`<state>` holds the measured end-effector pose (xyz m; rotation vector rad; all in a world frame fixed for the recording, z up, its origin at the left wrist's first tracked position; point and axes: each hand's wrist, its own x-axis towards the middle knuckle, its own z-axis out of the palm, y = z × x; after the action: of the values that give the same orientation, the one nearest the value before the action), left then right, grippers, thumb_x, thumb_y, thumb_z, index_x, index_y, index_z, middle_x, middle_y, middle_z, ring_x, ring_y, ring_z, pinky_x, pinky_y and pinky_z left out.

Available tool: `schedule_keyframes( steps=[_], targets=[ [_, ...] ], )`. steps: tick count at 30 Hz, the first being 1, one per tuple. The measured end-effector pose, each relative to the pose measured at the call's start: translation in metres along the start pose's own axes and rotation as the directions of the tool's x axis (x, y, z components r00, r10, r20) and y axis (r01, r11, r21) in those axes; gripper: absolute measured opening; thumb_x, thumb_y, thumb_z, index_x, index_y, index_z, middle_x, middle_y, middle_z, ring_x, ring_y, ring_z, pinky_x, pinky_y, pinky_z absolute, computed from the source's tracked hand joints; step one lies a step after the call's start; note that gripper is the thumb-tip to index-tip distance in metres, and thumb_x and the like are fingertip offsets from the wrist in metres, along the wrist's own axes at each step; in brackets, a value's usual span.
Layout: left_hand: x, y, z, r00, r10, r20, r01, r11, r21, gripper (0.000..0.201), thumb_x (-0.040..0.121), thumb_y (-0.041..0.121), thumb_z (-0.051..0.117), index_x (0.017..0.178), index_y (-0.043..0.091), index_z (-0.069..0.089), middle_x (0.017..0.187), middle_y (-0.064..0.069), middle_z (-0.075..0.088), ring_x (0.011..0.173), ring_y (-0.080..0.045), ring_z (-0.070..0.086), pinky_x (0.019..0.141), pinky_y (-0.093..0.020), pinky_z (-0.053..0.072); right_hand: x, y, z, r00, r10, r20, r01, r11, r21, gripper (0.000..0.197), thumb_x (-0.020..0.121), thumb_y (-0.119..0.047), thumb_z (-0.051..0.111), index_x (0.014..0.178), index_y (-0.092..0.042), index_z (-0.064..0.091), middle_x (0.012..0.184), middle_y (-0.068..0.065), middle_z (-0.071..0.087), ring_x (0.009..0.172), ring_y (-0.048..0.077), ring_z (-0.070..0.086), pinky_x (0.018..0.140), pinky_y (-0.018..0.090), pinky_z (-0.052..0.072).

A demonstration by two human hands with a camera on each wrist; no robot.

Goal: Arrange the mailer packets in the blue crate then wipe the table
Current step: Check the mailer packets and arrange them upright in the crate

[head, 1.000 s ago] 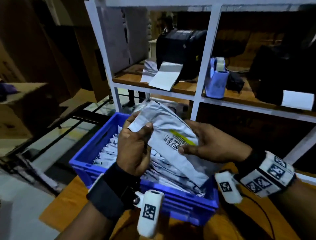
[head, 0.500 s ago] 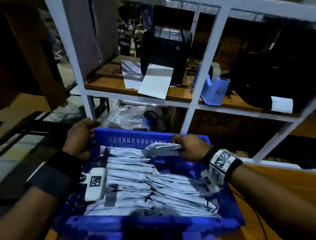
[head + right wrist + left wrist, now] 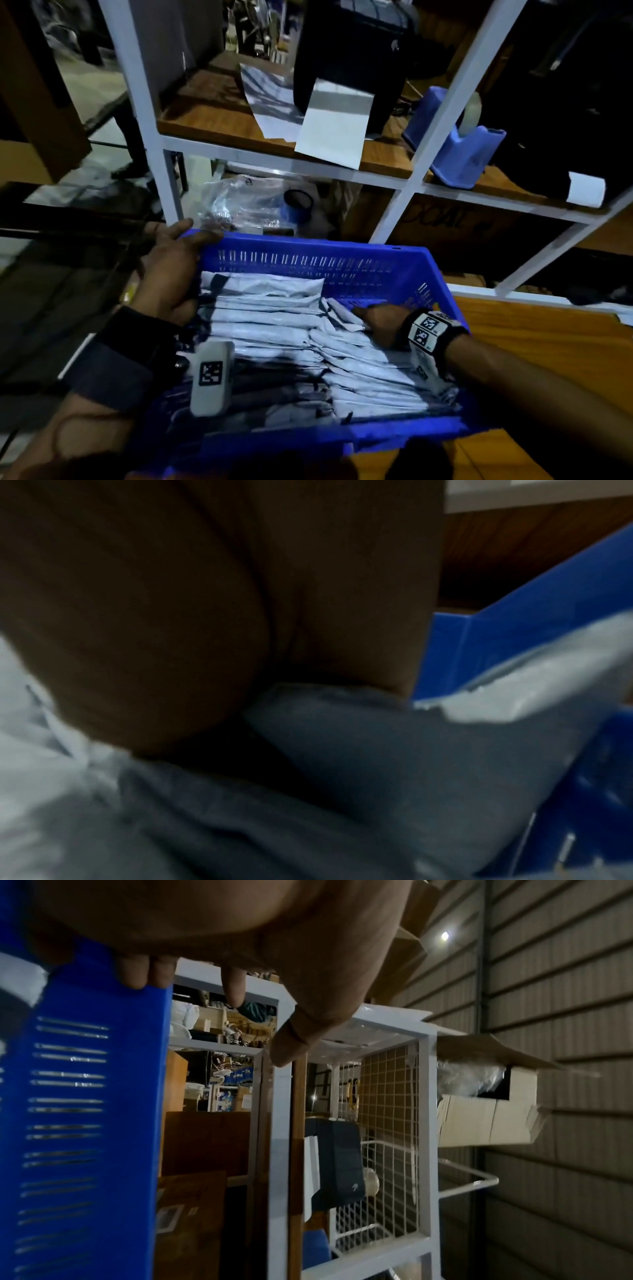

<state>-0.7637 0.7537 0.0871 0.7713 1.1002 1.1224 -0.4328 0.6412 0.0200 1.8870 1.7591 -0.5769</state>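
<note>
A bright blue crate (image 3: 342, 270) with rows of narrow slots in its walls is seen, filled with pale grey-white mailer packets (image 3: 274, 318). The table (image 3: 548, 346) on the right is orange-brown wood. Black-and-white square marker patterns are shown on the wrist bands. At the far side, a white shelf frame (image 3: 442, 113), a black printer (image 3: 352, 51) and a light blue tape dispenser (image 3: 459, 150) are seen.

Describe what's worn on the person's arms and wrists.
Left wrist: a wide dark band, with a white rounded camera pod bearing a black-and-white square marker. Right wrist: a black strap carrying white blocks printed with similar square markers. Both forearms are bare, no sleeves.
</note>
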Motion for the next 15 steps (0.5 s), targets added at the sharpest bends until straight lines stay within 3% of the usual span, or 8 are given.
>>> schedule_keyframes(
  steps=[2,5,8,10,13,15],
  targets=[
    [-0.003,-0.004,0.004,1.000,0.020,-0.019,-0.019,0.999,0.042,0.056,0.088,0.016,0.075,0.139,0.022,0.053,0.105,-0.006,0.064,0.078,-0.014,0.061,0.042,-0.017,0.046,-0.005,0.004,-0.005,0.999,0.012,0.037,-0.012,1.000,0.024,0.056,0.101,-0.026,0.055,0.153,-0.017,0.037,0.134,0.019,0.060,0.120,0.038,0.059,0.094,0.039,0.047],
    [-0.006,-0.007,0.006,0.999,0.029,-0.022,-0.028,0.998,0.064,0.054,0.092,0.013,0.071,0.141,0.023,0.050,0.100,0.002,0.060,0.076,-0.009,0.060,0.039,-0.014,0.044,-0.020,0.013,-0.029,1.000,-0.002,-0.003,0.003,0.979,0.206,0.077,0.090,-0.033,0.074,0.157,-0.026,0.036,0.154,0.003,0.046,0.142,0.026,0.045,0.110,0.032,0.037],
    [-0.003,-0.008,0.004,0.998,0.045,-0.042,-0.041,0.995,0.091,0.057,0.090,0.017,0.074,0.142,0.025,0.050,0.116,-0.005,0.063,0.083,-0.012,0.062,0.054,-0.022,0.051,-0.028,0.007,-0.045,0.997,-0.066,0.027,0.047,0.894,0.446,0.091,0.086,-0.047,0.078,0.160,-0.040,0.025,0.163,-0.010,0.029,0.151,0.014,0.026,0.123,0.035,0.022],
    [0.000,-0.010,0.005,0.998,0.056,-0.038,-0.052,0.993,0.104,0.059,0.089,0.018,0.075,0.142,0.026,0.051,0.125,-0.008,0.061,0.090,-0.016,0.064,0.066,-0.029,0.052,-0.025,-0.005,-0.032,0.988,-0.124,0.094,0.065,0.879,0.472,0.096,0.084,-0.056,0.076,0.159,-0.048,0.017,0.166,-0.014,0.021,0.154,0.013,0.020,0.127,0.040,0.016],
    [-0.003,-0.012,0.005,0.996,0.077,-0.046,-0.071,0.990,0.124,0.062,0.082,0.024,0.081,0.137,0.031,0.053,0.127,-0.009,0.062,0.100,-0.024,0.067,0.079,-0.039,0.055,-0.021,-0.021,-0.007,0.973,-0.124,0.195,0.042,0.925,0.379,0.096,0.083,-0.064,0.073,0.159,-0.048,0.017,0.169,-0.011,0.021,0.155,0.017,0.023,0.126,0.038,0.018],
    [-0.004,-0.012,0.003,0.997,0.076,-0.035,-0.069,0.985,0.160,0.066,0.069,0.035,0.086,0.127,0.040,0.055,0.128,-0.011,0.064,0.101,-0.028,0.069,0.078,-0.043,0.055,-0.022,-0.019,-0.007,0.974,-0.115,0.193,0.030,0.918,0.395,0.089,0.083,-0.066,0.072,0.157,-0.046,0.027,0.165,-0.013,0.030,0.152,0.015,0.029,0.123,0.033,0.022]
  ],
)
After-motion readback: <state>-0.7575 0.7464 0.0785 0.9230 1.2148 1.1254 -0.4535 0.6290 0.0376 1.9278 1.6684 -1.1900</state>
